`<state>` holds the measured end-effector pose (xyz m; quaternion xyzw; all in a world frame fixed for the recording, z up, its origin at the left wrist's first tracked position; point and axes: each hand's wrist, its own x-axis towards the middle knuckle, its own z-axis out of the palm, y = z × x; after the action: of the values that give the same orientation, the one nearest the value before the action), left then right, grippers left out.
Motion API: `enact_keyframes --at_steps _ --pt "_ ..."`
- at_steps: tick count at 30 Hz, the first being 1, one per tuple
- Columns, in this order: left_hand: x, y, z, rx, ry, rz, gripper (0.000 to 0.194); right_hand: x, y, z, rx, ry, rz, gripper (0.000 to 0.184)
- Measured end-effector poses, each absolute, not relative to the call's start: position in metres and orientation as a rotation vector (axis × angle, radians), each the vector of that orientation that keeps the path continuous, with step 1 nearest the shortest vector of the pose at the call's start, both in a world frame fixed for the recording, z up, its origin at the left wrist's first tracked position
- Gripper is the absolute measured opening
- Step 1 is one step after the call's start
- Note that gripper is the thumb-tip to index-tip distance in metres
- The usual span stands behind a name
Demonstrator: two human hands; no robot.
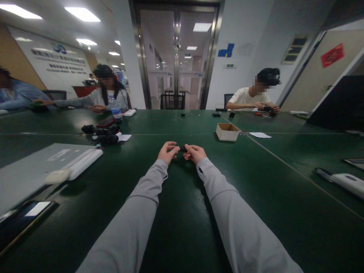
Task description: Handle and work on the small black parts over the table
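Both my arms, in grey sleeves, reach forward over the dark green table [182, 227]. Between my hands is a small black object [182, 149], too small to name, held just above the tabletop. My right hand [195, 152] pinches its right end between thumb and fingers. The thumb and fingertips of my left hand [168, 151] close at its left end, where a small pale bit shows. Whether that bit is a fingertip or a separate part, I cannot tell.
An open cardboard box [227, 133] stands ahead to the right, near a paper sheet [260, 135]. Black gear [104, 132] and a water bottle [116, 110] are ahead left. A grey laptop [42, 163] and a phone [25, 220] lie left. Several people sit around the table.
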<state>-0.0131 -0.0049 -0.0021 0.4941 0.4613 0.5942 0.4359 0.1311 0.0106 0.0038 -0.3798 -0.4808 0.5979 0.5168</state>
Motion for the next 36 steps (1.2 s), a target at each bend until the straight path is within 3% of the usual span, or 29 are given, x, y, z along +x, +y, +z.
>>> enact_keyframes --at_steps 6,9,14,17,22,27,32,36 --pt "-0.0136 -0.0054 -0.0022 1.426 1.196 1.496 0.027 0.1318 0.0120 0.0018 -0.904 -1.155 1.432 0.024" --pt "-0.0146 -0.0075 -0.0008 1.397 1.184 1.562 0.037 0.1318 0.0125 0.0013 -0.895 -1.148 1.432 0.025" --pt "-0.0134 -0.0082 -0.0016 1.364 1.213 1.478 0.031 0.1317 0.0117 0.0018 -0.898 -1.155 1.432 0.025" --pt "-0.0129 -0.0081 -0.0020 1.425 1.168 1.565 0.042 0.1321 0.0111 0.0022 -0.896 -1.165 1.431 0.026" --pt "-0.0123 -0.0079 -0.0015 1.292 1.262 1.442 0.028 0.1319 0.0110 0.0030 -0.904 -1.168 1.450 0.025" --pt "-0.0139 -0.0060 -0.0030 1.378 1.219 1.591 0.049 0.1314 0.0118 0.0033 -0.915 -1.169 1.447 0.025" --pt "-0.0113 -0.0064 -0.0012 1.299 1.243 1.444 0.027 0.1315 0.0126 0.0020 -0.898 -1.162 1.459 0.025" --pt "-0.0117 -0.0053 -0.0013 1.343 1.240 1.491 0.043 0.1319 0.0130 0.0012 -0.895 -1.174 1.451 0.024"
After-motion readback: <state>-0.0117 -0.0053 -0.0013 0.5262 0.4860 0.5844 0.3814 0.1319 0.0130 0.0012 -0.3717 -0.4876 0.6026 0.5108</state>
